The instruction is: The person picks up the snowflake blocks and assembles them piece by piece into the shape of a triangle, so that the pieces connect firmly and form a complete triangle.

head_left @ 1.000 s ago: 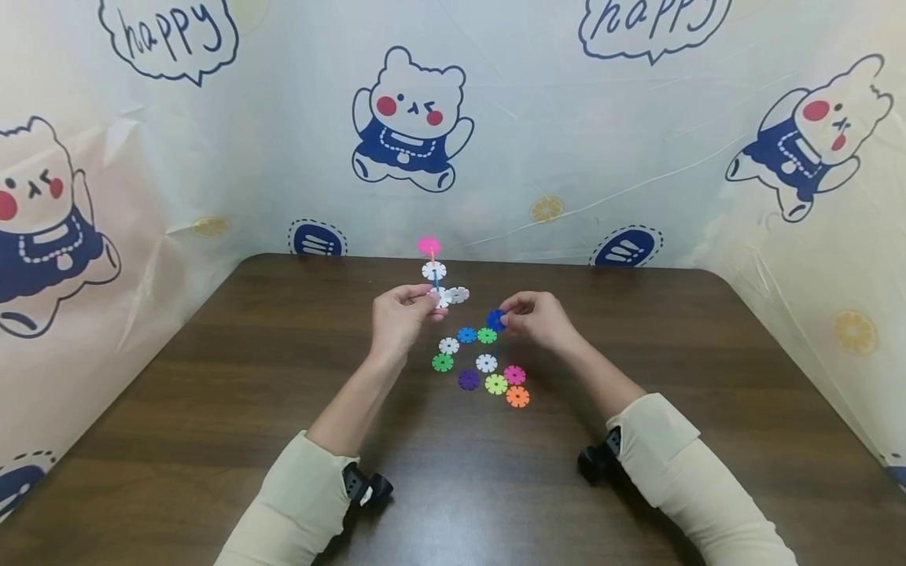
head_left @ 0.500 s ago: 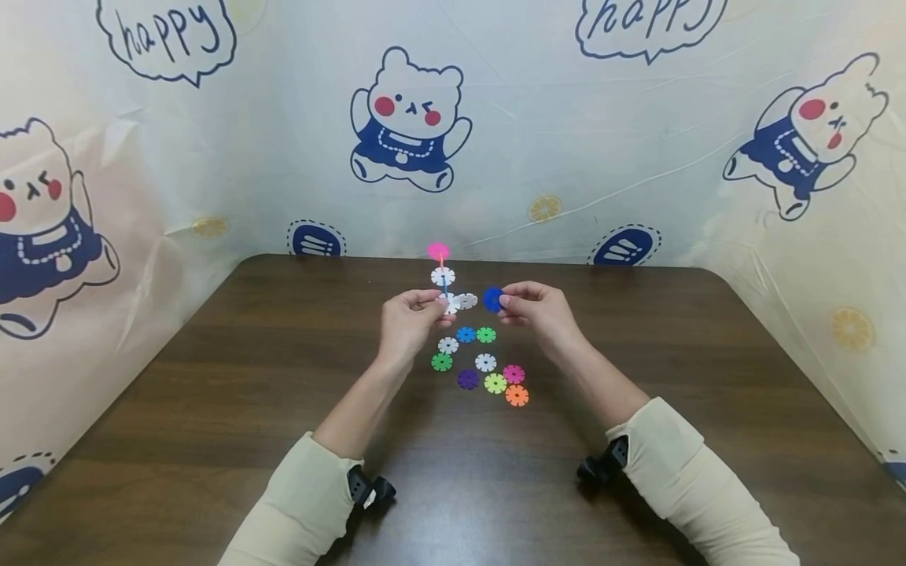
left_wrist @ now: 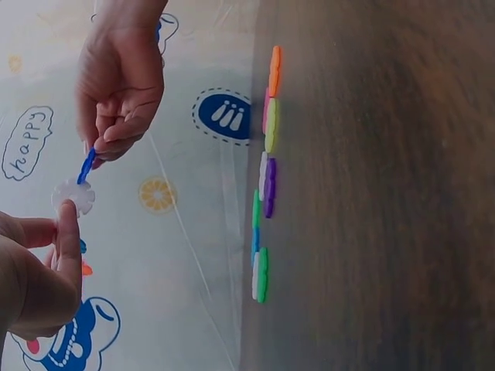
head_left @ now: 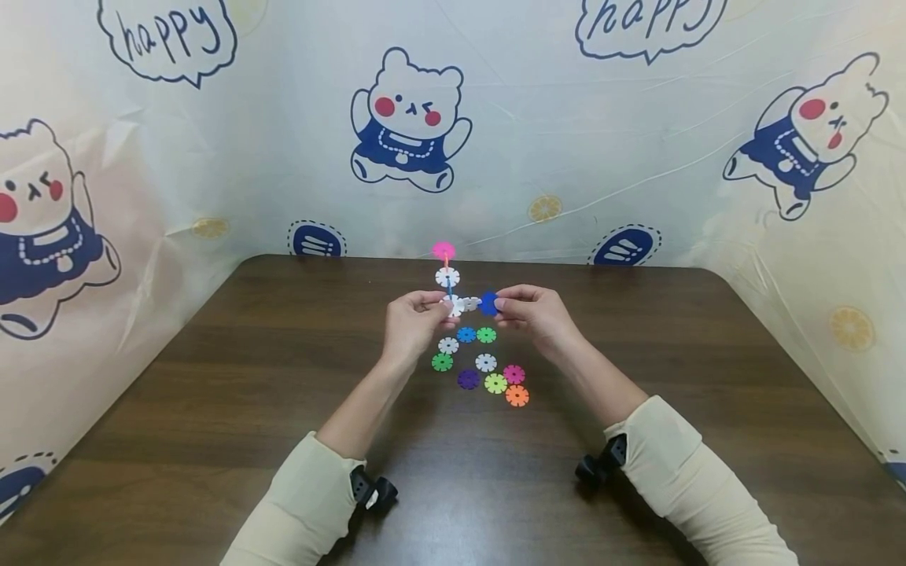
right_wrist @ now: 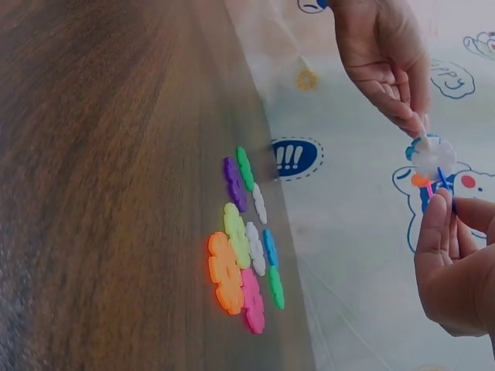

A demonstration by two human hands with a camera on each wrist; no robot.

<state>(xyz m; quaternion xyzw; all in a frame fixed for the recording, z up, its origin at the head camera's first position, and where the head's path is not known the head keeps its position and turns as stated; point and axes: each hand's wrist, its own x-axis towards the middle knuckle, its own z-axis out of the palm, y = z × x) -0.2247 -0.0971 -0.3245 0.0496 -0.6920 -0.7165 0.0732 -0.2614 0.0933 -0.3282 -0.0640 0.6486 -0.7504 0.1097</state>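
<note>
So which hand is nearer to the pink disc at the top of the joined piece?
Left. The left hand pinches a white disc of that piece, below the pink disc; the right hand, pinching the blue disc, is lower and off to its right.

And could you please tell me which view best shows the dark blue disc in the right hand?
The head view: the dark blue disc shows its broad face there, partly covered by the right hand. Both wrist views show it only as a thin, nearly edge-on strip.
</note>
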